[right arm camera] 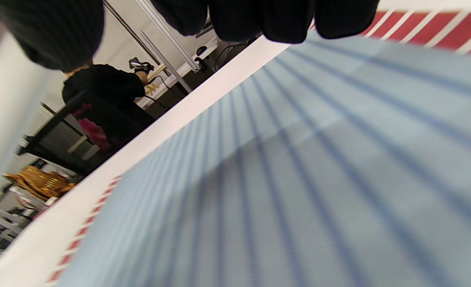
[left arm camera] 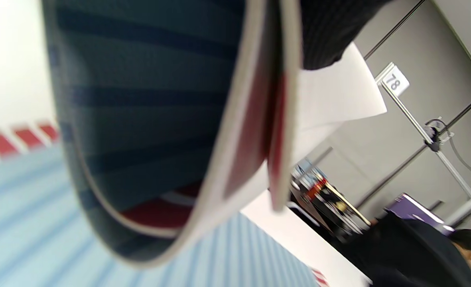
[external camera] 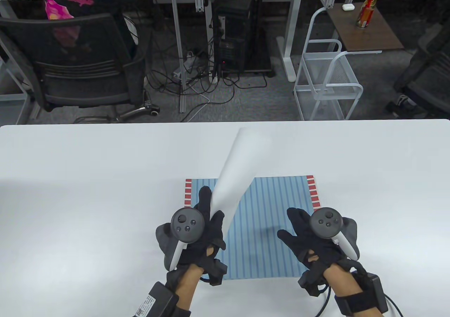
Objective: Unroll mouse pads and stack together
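On the near middle of the white table (external camera: 88, 162) lies 1 flat mouse pad (external camera: 270, 225), pale blue with darker stripes and a red-and-white band along its left and right edges. Over its left part the left hand (external camera: 202, 234) has its grip clamped on a rolled mouse pad (external camera: 235, 171), which looks plain white from above and slants up and away toward the far right, its upper end wider than the end in the hand. From the left wrist view the open near end of that roll shows a blue striped lining and red patches inside, with the white layers curled loosely over each other. The right hand (external camera: 309, 236) hovers over the right part of the flat pad with its fingers spread apart and nothing in them; whether it touches the pad I cannot tell. Beyond the table stand a black office chair (external camera: 81, 67), a white wire rack (external camera: 327, 85) and a small brown side table with a red bottle (external camera: 367, 9).
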A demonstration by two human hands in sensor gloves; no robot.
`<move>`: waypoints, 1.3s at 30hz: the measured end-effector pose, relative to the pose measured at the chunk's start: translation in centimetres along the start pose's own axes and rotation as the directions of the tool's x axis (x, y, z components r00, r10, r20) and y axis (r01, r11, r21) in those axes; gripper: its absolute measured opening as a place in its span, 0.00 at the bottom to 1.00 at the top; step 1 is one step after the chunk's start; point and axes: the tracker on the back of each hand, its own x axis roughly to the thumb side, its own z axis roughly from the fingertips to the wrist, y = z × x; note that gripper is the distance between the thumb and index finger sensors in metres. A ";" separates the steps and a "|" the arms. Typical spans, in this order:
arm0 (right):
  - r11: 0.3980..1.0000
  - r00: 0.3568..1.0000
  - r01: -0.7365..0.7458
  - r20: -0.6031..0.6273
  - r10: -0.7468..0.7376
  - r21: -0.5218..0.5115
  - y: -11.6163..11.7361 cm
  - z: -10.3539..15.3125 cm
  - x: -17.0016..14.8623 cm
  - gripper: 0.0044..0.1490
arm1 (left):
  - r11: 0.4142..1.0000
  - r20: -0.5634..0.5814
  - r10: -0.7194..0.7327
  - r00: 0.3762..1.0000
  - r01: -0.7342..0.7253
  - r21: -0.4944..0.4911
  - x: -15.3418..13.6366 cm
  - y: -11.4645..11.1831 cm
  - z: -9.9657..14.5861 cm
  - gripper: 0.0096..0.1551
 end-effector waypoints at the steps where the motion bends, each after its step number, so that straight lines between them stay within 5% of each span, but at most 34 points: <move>1: 0.998 0.998 0.058 0.012 -0.058 0.014 0.2 -0.2 0.3 0.50 | 0.997 0.002 0.057 0.998 -0.057 -0.061 -0.2 -0.4 -0.1 0.43; 5: 0.934 0.938 0.342 0.025 -0.346 0.102 1.6 -1.1 1.3 0.51 | 0.906 -0.039 0.298 0.954 -0.295 -0.303 -1.5 -1.9 -0.7 0.43; 7: 0.846 0.858 0.506 0.008 -0.514 0.168 2.5 -1.5 1.7 0.51 | 0.761 -0.109 0.455 0.884 -0.449 -0.468 -2.2 -3.1 -1.2 0.43; 9: 0.798 0.816 0.566 -0.005 -0.578 0.206 3.1 -1.6 1.8 0.52 | 0.662 -0.155 0.529 0.834 -0.520 -0.540 -2.6 -4.0 -1.3 0.42; 14: 0.692 0.717 0.686 -0.044 -0.696 0.226 3.3 -1.8 1.1 0.50 | 0.531 -0.243 0.586 0.773 -0.592 -0.606 -3.3 -5.3 -1.6 0.43; 21: 0.734 0.748 0.661 -0.063 -0.661 0.157 3.3 -1.8 0.6 0.44 | 0.595 -0.218 0.495 0.841 -0.511 -0.621 -3.0 -5.8 -1.5 0.49; 28: 0.835 0.839 0.540 0.014 -0.544 0.106 2.1 -1.3 1.3 0.39 | 0.546 -0.244 0.577 0.779 -0.591 -0.594 -3.5 -4.9 -1.7 0.54; 32: 0.841 0.844 0.530 0.031 -0.536 0.110 1.9 -1.3 1.3 0.38 | 0.523 -0.268 0.606 0.749 -0.629 -0.576 -3.9 -4.4 -2.0 0.52; 39: 0.826 0.833 0.546 0.018 -0.553 0.140 1.9 -1.6 0.7 0.37 | 0.648 -0.265 0.541 0.798 -0.597 -0.473 -4.2 -3.2 -2.3 0.37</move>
